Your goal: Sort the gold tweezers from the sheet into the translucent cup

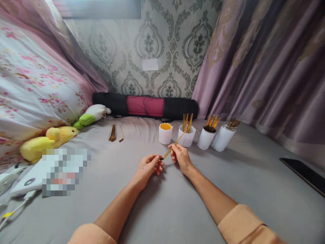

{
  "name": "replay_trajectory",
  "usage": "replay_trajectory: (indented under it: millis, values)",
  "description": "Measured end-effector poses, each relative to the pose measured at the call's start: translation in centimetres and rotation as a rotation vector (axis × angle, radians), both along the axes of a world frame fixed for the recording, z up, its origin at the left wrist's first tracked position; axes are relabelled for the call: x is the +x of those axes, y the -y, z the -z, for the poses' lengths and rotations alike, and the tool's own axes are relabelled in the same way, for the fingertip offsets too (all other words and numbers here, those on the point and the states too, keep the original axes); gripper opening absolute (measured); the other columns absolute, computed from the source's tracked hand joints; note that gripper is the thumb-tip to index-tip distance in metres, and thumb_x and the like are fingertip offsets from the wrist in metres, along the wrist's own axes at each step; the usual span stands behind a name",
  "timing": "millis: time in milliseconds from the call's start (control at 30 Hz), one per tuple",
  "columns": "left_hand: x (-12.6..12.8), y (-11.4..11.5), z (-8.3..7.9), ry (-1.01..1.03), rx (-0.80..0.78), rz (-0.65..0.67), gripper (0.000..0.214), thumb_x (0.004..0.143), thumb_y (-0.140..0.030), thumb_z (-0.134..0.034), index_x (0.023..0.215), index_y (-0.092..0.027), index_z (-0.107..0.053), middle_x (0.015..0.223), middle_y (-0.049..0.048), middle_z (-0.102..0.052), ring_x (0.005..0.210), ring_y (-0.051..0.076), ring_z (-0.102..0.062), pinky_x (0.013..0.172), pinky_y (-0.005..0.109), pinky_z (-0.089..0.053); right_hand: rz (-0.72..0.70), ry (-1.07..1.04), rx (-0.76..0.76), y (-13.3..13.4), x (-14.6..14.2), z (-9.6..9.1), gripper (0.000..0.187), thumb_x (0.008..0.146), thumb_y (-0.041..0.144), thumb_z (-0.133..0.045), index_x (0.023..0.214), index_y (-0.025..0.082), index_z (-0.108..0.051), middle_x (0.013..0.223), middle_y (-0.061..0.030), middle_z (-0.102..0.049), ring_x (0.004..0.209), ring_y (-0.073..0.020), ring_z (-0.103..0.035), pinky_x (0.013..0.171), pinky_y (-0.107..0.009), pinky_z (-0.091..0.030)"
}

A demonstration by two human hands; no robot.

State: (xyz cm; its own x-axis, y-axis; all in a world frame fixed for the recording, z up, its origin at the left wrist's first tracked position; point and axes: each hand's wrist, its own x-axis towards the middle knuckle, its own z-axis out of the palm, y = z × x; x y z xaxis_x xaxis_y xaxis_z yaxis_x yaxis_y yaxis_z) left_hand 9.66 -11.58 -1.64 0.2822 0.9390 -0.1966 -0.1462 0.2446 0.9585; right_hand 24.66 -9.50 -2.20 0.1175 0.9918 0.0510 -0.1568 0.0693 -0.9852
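A slim golden-yellow paintbrush (pixel 168 152) slants between my hands, its dark tip at the lower left. My right hand (pixel 181 156) is closed in a pinch around its shaft. My left hand (pixel 149 166) has thumb and fingers pinched at the dark tip. Just beyond is a white-wrapped cup (pixel 165 135) with orange-yellow contents. To its right, a second white-wrapped cup (pixel 187 138) holds several thin yellow sticks upright. Farther right are a white-wrapped container (pixel 206 139) of orange-tipped sticks and a taller one (pixel 223 138) of brown sticks.
On the grey sheet (pixel 157 217) lie a bundle of thin brownish sticks (pixel 112 133) and one separate stick (pixel 121 134). Plush toys (pixel 48 142), a white device (pixel 35 176) with a cable, and a blurred-out item are left. A black phone-like slab (pixel 303 174) lies right; a black-and-maroon roll (pixel 144 105) lies behind.
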Motion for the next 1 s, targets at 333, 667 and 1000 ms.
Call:
replay_trajectory:
  millis: [333,667,1000]
  values:
    - [-0.26,0.15,-0.10,0.196,-0.140,0.077,0.024,0.075,-0.028,-0.055,0.090,-0.009,-0.054,0.071,0.0083,-0.061,0.055,0.009,-0.055,0.049,0.020,-0.041,-0.010,0.020,0.005,0.09,-0.03,-0.01,0.028,0.071,0.044,-0.051,0.075,0.017,-0.056,0.050,0.0060,-0.042,0.037,-0.0041,-0.034,0.033,-0.017,-0.026]
    - [-0.34,0.03,-0.29,0.282,-0.206,0.124,0.017,0.075,-0.017,-0.054,0.090,-0.008,-0.054,0.074,0.0085,-0.061,0.057,0.008,-0.055,0.051,0.019,-0.043,-0.039,0.011,0.014,0.14,-0.01,0.06,0.026,0.073,0.042,-0.050,0.075,0.017,-0.056,0.051,0.0056,-0.043,0.038,-0.0042,-0.035,0.033,-0.016,-0.025]
    - [-0.77,-0.24,0.27,0.328,-0.216,0.151,0.019,0.073,-0.014,-0.056,0.091,-0.009,-0.053,0.074,0.0083,-0.061,0.058,0.009,-0.055,0.050,0.019,-0.042,-0.046,0.016,0.025,0.18,0.09,0.31,0.026,0.073,0.040,-0.048,0.078,0.016,-0.057,0.052,0.0052,-0.044,0.039,-0.0043,-0.036,0.033,-0.016,-0.026]
